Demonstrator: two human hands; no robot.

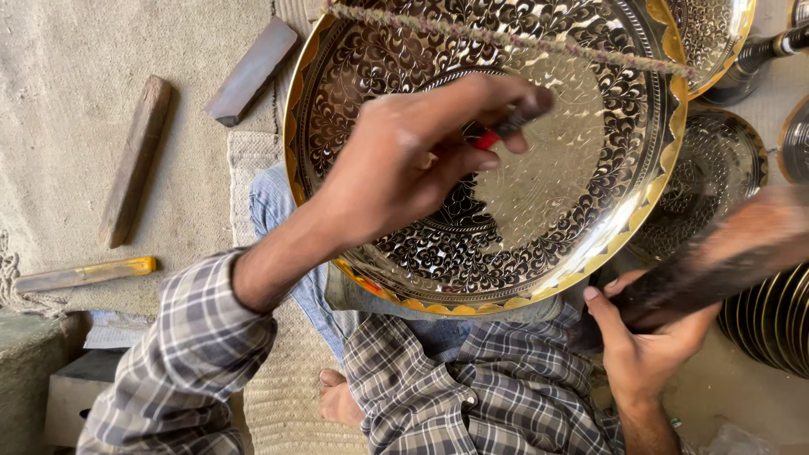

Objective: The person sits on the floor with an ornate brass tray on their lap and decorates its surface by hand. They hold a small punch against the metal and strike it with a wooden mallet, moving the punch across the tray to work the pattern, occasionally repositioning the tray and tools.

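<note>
Brass tray [581,181], engraved, rests tilted on the person's lap; left hand [404,160] pinches a red-handled tool [497,131] against it, right hand [645,341] closed around a blurred dark mallet [716,265].

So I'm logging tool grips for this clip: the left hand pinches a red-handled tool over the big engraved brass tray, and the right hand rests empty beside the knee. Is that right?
Not quite. The head view shows the right hand is not empty: it grips a dark, motion-blurred tool. The rest holds: the left hand pinches the red-handled tool over the engraved brass tray.
</note>
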